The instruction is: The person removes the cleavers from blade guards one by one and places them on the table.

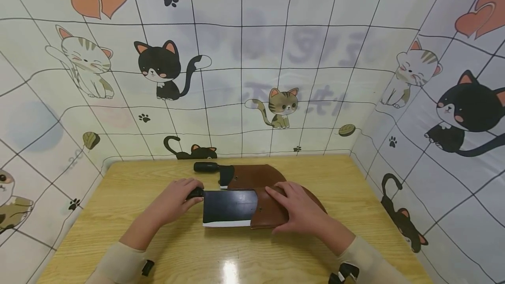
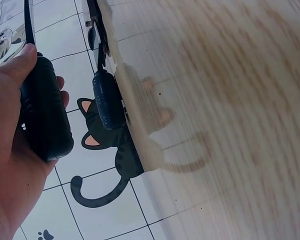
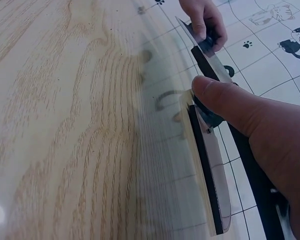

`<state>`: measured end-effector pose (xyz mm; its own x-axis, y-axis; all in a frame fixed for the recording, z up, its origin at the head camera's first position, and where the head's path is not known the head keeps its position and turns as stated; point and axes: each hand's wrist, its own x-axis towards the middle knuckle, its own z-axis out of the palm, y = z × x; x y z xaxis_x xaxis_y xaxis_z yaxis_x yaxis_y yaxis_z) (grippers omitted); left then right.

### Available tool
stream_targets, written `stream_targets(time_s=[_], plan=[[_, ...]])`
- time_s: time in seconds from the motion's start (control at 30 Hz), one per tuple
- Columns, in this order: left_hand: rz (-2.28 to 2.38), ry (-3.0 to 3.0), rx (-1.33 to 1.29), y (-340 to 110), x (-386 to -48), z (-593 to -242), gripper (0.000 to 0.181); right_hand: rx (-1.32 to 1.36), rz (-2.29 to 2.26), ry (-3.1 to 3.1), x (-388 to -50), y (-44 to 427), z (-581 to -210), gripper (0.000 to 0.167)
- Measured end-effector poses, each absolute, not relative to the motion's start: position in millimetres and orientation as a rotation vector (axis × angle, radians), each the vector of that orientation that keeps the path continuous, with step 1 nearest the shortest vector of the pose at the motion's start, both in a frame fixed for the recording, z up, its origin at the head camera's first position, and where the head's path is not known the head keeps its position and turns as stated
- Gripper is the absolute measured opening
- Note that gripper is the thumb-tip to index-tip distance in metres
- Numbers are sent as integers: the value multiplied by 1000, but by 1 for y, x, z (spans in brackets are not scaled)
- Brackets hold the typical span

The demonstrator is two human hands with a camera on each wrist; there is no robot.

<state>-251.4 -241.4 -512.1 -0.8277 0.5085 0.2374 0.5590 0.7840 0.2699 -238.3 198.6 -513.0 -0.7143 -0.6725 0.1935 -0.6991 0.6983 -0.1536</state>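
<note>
My left hand (image 1: 177, 200) grips the black ridged handle (image 2: 47, 112) of a cleaver (image 1: 229, 206), fingers wrapped round it. The dark blade with its bright lower edge is partly out of a brown leather sheath (image 1: 268, 211), and the rest of it is hidden inside. Over that sheath lies my right hand (image 1: 301, 211), holding it between thumb and fingers; the right wrist view shows the thumb (image 3: 222, 95) against its side. Just behind, a second cleaver rests on the table in its own brown sheath (image 1: 254, 175), black handle (image 1: 206, 167) pointing left.
The wooden table (image 1: 189, 253) has a glossy top with a light reflection near the front. White cloth walls (image 1: 221, 113) printed with cats and grid lines enclose the back and sides.
</note>
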Motion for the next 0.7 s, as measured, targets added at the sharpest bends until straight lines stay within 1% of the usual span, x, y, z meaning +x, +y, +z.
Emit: stream_targets(time_s=[0.37,0.7], plan=[[-534,-2851,-848,-243,-251,-511,29,1142,328,-2757,-238,201,-516,129],[-575,-2862,-838,-247,-250,-507,28,1104,371,-2763,-237,209,-516,128]])
